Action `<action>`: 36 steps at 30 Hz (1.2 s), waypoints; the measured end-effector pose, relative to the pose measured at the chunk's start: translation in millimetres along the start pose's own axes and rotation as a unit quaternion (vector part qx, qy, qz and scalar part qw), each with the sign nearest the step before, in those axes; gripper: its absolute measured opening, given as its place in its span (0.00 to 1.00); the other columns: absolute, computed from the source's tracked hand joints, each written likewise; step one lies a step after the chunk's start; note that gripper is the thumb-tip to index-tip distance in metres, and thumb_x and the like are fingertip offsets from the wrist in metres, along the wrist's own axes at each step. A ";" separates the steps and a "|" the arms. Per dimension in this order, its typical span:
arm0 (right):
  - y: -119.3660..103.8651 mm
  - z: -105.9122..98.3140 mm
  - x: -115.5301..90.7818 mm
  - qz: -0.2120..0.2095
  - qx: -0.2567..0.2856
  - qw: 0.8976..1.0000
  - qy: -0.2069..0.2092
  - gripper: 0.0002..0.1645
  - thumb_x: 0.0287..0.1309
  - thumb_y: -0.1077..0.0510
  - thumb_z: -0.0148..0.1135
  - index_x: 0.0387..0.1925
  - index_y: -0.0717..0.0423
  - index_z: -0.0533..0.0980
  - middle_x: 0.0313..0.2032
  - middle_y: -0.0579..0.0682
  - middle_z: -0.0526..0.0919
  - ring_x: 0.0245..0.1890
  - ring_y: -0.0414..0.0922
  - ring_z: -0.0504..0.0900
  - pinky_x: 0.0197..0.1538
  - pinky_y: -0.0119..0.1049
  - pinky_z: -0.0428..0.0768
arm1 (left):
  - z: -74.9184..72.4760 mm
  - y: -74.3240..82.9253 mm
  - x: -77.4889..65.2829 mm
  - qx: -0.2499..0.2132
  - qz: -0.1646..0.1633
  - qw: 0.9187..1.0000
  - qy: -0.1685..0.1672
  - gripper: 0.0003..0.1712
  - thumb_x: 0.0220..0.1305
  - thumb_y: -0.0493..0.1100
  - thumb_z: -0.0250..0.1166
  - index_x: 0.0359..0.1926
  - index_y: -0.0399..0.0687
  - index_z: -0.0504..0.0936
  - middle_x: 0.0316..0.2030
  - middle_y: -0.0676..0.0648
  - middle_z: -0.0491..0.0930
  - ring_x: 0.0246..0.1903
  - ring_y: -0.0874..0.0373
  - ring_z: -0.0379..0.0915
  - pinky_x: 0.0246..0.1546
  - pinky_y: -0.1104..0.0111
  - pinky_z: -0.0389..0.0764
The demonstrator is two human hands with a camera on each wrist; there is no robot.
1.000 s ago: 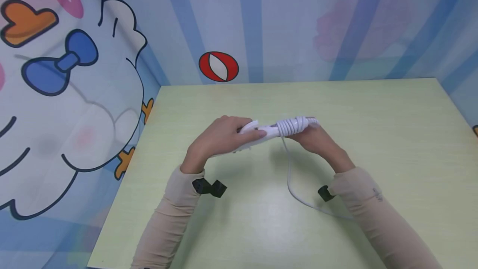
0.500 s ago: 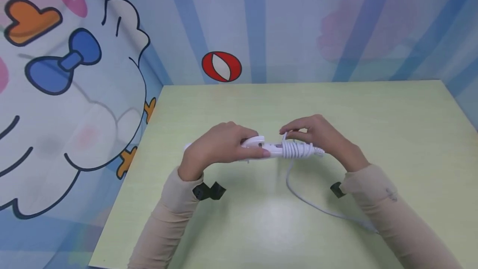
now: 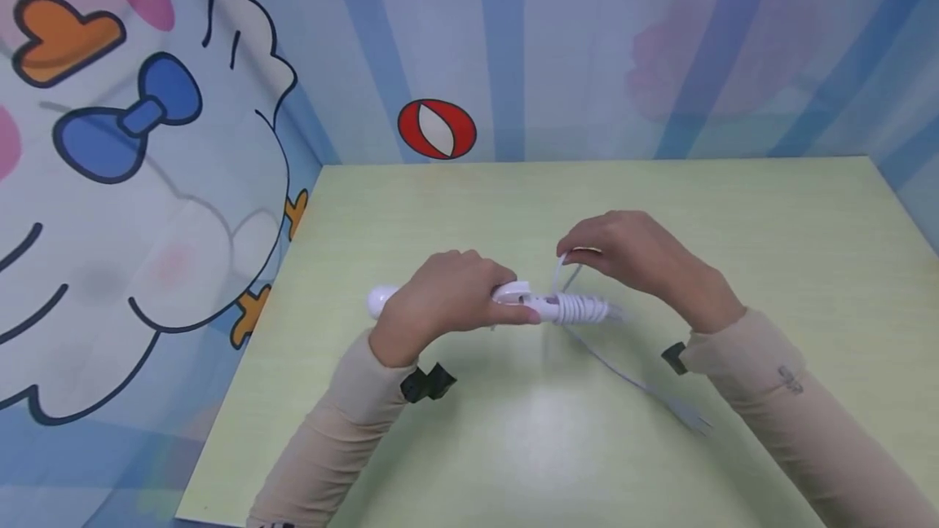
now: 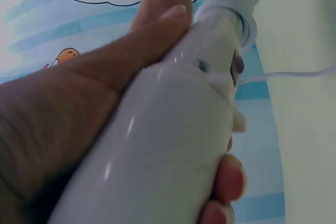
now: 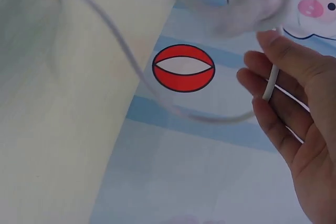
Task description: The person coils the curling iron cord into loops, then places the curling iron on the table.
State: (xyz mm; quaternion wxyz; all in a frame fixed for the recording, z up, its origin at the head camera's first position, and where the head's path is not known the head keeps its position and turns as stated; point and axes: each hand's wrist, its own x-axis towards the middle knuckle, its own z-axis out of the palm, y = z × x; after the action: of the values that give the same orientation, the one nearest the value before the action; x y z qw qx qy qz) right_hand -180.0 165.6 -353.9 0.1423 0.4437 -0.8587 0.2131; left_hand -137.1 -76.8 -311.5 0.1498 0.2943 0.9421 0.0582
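My left hand (image 3: 447,293) grips a white curling iron (image 3: 381,298) above the table, its fingers wrapped round the body in the left wrist view. A clip lever (image 3: 512,292) shows beside the thumb. Several turns of white power cord (image 3: 583,309) are wound round the iron's right end. My right hand (image 3: 634,255) holds a raised loop of that cord just above the coils. In the right wrist view the cord (image 5: 271,83) runs across the fingers, near the thumb tip. The cord's free end hangs toward the lower right, with a blurred plug (image 3: 688,415) at its tip.
A pale yellow-green table (image 3: 469,446) lies beneath both hands. Behind it stands a blue striped wall (image 3: 572,55) printed with a red and white ball, and a cartoon bird covers the left side. Small black wrist cameras (image 3: 428,383) sit at the cuffs.
From the iron's right end, the right hand has gone to the cord and lifted a loop of it. The left hand has lowered the iron toward me and levelled it. The plug has come into view.
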 end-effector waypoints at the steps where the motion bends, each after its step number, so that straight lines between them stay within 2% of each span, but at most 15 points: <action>1: -2.3 -1.1 0.6 -0.003 -0.011 1.000 0.001 0.08 0.49 0.59 0.68 0.34 0.47 0.82 0.32 0.39 0.84 0.31 0.37 0.81 0.36 0.37 0.76 | 1.9 1.0 1.7 0.007 -0.009 1.000 0.000 0.24 0.52 0.72 0.57 0.24 0.59 0.74 0.14 0.56 0.68 0.17 0.63 0.66 0.20 0.70 0.65; 7: -9.9 -0.6 2.7 -0.001 -0.058 0.998 0.005 0.07 0.48 0.59 0.69 0.32 0.48 0.83 0.30 0.40 0.84 0.27 0.38 0.80 0.33 0.37 0.74 | 8.7 6.1 7.3 0.027 -0.038 0.999 0.002 0.25 0.52 0.72 0.57 0.24 0.58 0.74 0.14 0.55 0.66 0.17 0.62 0.64 0.19 0.69 0.64; 11: -10.0 2.4 3.4 0.009 -0.056 0.998 0.008 0.07 0.48 0.59 0.69 0.32 0.48 0.83 0.30 0.40 0.84 0.26 0.38 0.80 0.32 0.37 0.74 | 11.2 11.8 6.7 0.046 -0.030 0.998 -0.003 0.25 0.52 0.72 0.56 0.26 0.57 0.75 0.13 0.55 0.65 0.17 0.62 0.63 0.19 0.69 0.63; 15: -10.2 3.3 5.4 0.013 -0.053 0.998 0.013 0.06 0.49 0.59 0.68 0.32 0.48 0.83 0.31 0.40 0.84 0.26 0.38 0.80 0.32 0.37 0.75 | 13.0 16.5 6.6 0.067 -0.028 0.997 0.008 0.26 0.53 0.72 0.55 0.27 0.56 0.75 0.13 0.55 0.64 0.16 0.61 0.62 0.18 0.69 0.62; 19: -12.4 1.4 6.0 0.019 -0.058 0.998 0.019 0.06 0.48 0.58 0.69 0.32 0.49 0.83 0.31 0.41 0.84 0.25 0.38 0.80 0.32 0.37 0.75 | 13.4 15.0 7.3 0.060 -0.047 0.997 0.016 0.26 0.53 0.72 0.55 0.26 0.56 0.74 0.13 0.55 0.63 0.16 0.62 0.61 0.17 0.69 0.61; 25: -14.7 3.0 3.1 0.030 -0.076 0.996 0.027 0.06 0.48 0.58 0.69 0.31 0.49 0.83 0.28 0.41 0.84 0.20 0.38 0.77 0.27 0.36 0.72 | 20.2 6.3 12.6 0.024 -0.081 0.996 0.022 0.26 0.54 0.73 0.53 0.27 0.57 0.74 0.14 0.55 0.68 0.16 0.61 0.65 0.17 0.68 0.65; 31: -24.0 3.7 2.4 0.060 -0.094 0.993 0.035 0.08 0.49 0.59 0.68 0.34 0.54 0.82 0.29 0.47 0.84 0.20 0.42 0.78 0.25 0.37 0.73 | 23.9 -3.1 19.0 -0.011 -0.122 0.990 0.071 0.28 0.56 0.73 0.50 0.28 0.56 0.74 0.15 0.53 0.68 0.16 0.59 0.66 0.15 0.68 0.63; 36: -31.2 9.3 3.1 0.127 -0.042 0.991 0.013 0.10 0.55 0.60 0.63 0.40 0.59 0.80 0.31 0.50 0.83 0.21 0.41 0.76 0.27 0.36 0.73 | 26.0 -11.5 25.1 -0.008 -0.135 0.981 0.138 0.29 0.57 0.72 0.50 0.27 0.53 0.73 0.14 0.52 0.67 0.15 0.58 0.65 0.15 0.67 0.62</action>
State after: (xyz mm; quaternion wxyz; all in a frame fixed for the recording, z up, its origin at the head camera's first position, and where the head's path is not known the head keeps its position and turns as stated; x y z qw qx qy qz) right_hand -156.6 142.8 -353.2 0.1435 0.3220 -0.9145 0.1987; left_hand -154.6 -71.4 -344.7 0.0271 0.1522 0.9844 0.0846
